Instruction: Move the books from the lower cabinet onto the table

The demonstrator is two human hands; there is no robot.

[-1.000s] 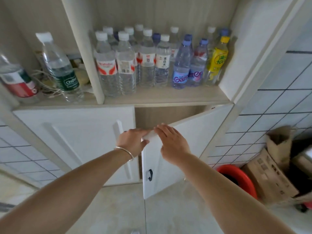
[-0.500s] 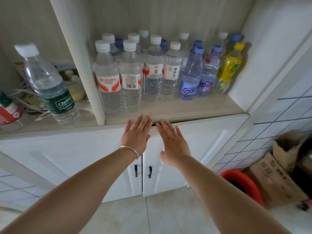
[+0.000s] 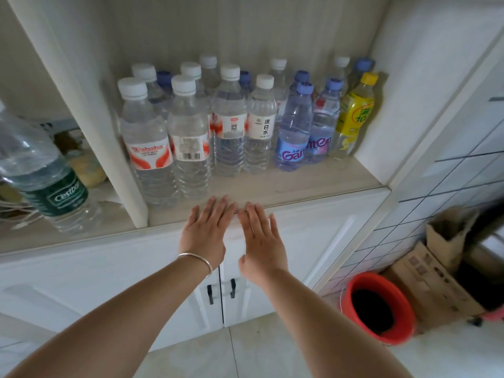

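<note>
The lower cabinet has two white doors, the left door (image 3: 95, 279) and the right door (image 3: 308, 241), and both are closed with their black handles (image 3: 221, 291) side by side at the middle. My left hand (image 3: 204, 233) lies flat with straight fingers on the top of the left door. Beside it, my right hand (image 3: 261, 241) presses flat on the top of the right door. Both sets of fingertips reach the front edge of the wooden shelf (image 3: 300, 184). No books and no table are in view.
Several water bottles (image 3: 229, 124) and a yellow drink bottle (image 3: 354, 115) stand on the shelf. A large green-labelled bottle (image 3: 46, 170) stands in the left compartment. A red bucket (image 3: 379, 306) and cardboard boxes (image 3: 436, 279) sit on the floor to the right.
One second ago the right door stood open with both hands on its top edge. It has swung closed, and both hands now lie flat against the door tops.
</note>
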